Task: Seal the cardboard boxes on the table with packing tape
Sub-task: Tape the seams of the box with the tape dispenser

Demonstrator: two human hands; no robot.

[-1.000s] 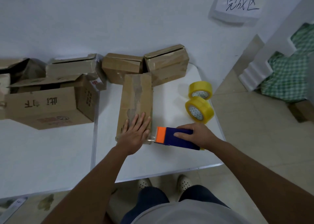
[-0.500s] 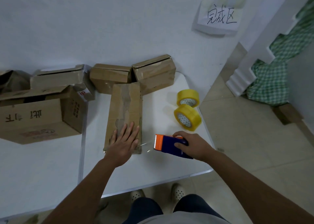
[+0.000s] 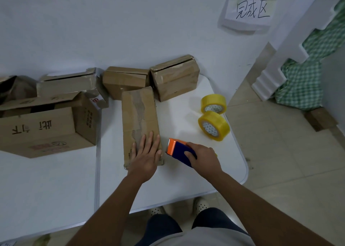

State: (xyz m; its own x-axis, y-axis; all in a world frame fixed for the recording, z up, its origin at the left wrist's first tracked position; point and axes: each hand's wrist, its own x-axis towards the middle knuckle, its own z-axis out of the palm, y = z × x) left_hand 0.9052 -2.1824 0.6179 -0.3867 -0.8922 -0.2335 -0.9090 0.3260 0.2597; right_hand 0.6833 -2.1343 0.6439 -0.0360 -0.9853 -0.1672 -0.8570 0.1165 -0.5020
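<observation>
My left hand [image 3: 146, 157] lies flat on the box [image 3: 140, 119], my right hand [image 3: 204, 157] grips the dispenser [image 3: 180, 150] beside it; the other boxes [image 3: 174, 78] look unsealed.

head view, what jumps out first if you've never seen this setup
The orange and blue tape dispenser, gripped by the right hand, sits just right of the long cardboard box that the left hand presses flat. Two yellow tape rolls stand near the table's right edge.
</observation>
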